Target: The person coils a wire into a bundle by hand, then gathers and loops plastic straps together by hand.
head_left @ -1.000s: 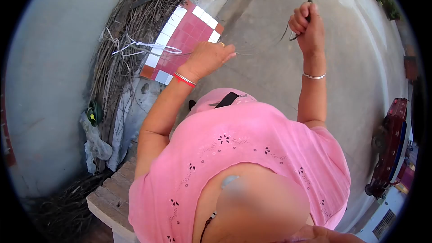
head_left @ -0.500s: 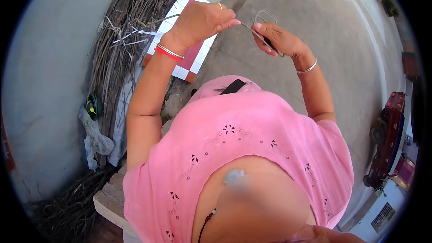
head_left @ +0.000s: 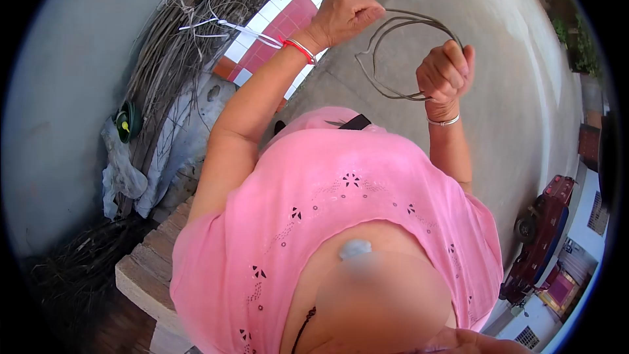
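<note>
A loop of thin, dark wire or cord (head_left: 375, 59) hangs between my two hands above the concrete ground. My left hand (head_left: 346, 18), with a ring and a red band at the wrist, pinches one end at the loop's upper left. Closed in a fist round the coil's right side is my right hand (head_left: 447, 72), a silver bangle at its wrist. White strips (head_left: 246, 28) lie across the bundle of dry sticks (head_left: 157, 69) and the tiled surface (head_left: 262, 34) to the left.
A brick ledge (head_left: 147, 259) stands at the lower left, near plastic sheeting (head_left: 124, 177) and a green object (head_left: 128, 122). The pale wall (head_left: 62, 92) runs down the left. A dark red vehicle (head_left: 540, 236) is at the right, and plants (head_left: 580, 46) show at the upper right.
The wire now forms a wider, rounder loop. My right hand has moved right and closed into a fist round it, while my left hand has shifted slightly right and up, still pinching.
</note>
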Demonstrator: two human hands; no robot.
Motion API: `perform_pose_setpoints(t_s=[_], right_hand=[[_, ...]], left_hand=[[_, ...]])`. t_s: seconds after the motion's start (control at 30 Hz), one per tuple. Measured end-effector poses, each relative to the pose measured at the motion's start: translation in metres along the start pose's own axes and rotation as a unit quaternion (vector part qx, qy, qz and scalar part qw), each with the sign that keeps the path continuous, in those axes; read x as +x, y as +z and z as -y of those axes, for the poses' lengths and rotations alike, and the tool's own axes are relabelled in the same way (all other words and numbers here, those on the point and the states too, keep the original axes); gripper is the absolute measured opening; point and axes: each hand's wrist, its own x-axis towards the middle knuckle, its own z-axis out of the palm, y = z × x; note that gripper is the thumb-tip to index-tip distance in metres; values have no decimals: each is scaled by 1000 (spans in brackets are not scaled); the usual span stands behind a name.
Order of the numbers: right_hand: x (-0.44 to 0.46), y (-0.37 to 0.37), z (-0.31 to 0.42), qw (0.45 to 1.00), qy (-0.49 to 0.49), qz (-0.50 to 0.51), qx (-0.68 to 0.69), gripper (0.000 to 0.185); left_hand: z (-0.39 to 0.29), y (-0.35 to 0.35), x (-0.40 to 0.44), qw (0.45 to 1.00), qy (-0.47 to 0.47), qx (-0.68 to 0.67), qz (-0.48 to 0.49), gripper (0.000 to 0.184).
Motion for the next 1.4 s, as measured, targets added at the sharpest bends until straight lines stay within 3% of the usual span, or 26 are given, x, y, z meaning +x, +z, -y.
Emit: perform_pose_setpoints(t_s=[0.1,0.2,0.33,0.43,0.57,0.67,0.77,0.87,1.0,1.07,1.17,1.27,1.4], right_hand=[[12,22,8,986,-149,40,57,31],[8,23,27,958,-272,17,89,28],[-2,11,52,927,-367,-57,60,29],[-10,-5,67,902,-413,-124,-29,31],[-14,-17,74,899,-381,-193,-100,35],[-7,-28,63,901,-326,-242,-149,33],[6,-39,37,825,-241,-367,-356,31],[22,-41,12,803,-115,-421,-405,30],[24,-53,-1,827,49,-404,-387,29],[30,-58,-14,803,57,-423,-417,30],[29,-57,-17,802,104,-415,-416,29],[29,-58,-11,809,168,-404,-393,28],[17,-66,-13,798,229,-418,-370,26]], left_hand=[[30,7,-25,992,-67,46,-94,26],[43,5,-51,983,-174,3,-56,24],[31,14,-64,985,-126,117,31,22],[9,12,-59,940,-111,263,188,20],[3,7,-58,942,-10,246,228,19],[-3,5,-53,903,37,283,322,16],[-26,4,-36,859,82,294,411,12],[-46,7,-23,847,172,256,432,10],[-47,16,-24,856,217,195,426,10],[-53,16,-22,834,288,204,424,10],[-63,13,-22,801,368,289,373,9],[-50,17,-30,818,444,234,280,12],[-52,15,-33,844,460,191,197,12]])
